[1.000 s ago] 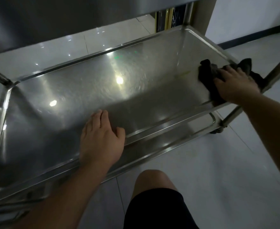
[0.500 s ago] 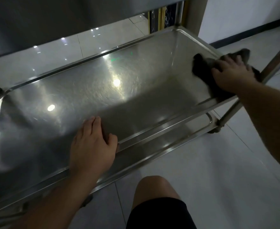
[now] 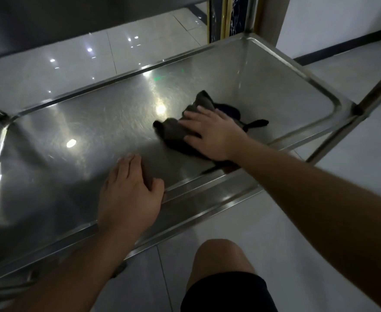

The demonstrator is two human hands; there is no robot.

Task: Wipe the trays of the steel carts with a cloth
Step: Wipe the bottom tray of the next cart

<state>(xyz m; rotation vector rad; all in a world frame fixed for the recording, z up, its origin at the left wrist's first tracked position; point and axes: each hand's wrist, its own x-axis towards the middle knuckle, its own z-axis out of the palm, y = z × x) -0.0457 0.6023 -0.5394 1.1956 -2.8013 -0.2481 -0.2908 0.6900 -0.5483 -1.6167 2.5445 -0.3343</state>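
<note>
1. Left hand rests at 7 o'clock on the near rim of the tray, fingers relaxed and straight, grasping nothing; it likely steadies the cart.
2. Right hand lies flat at the centre, toward 3 o'clock, fingers spread and pressing the cloth onto the tray floor.
3. Dark and crumpled, the cloth looks soft and light; I judge it bunches easily, so a broad palm over its middle controls it best.
4. Steel looks slick and hard.
</note>
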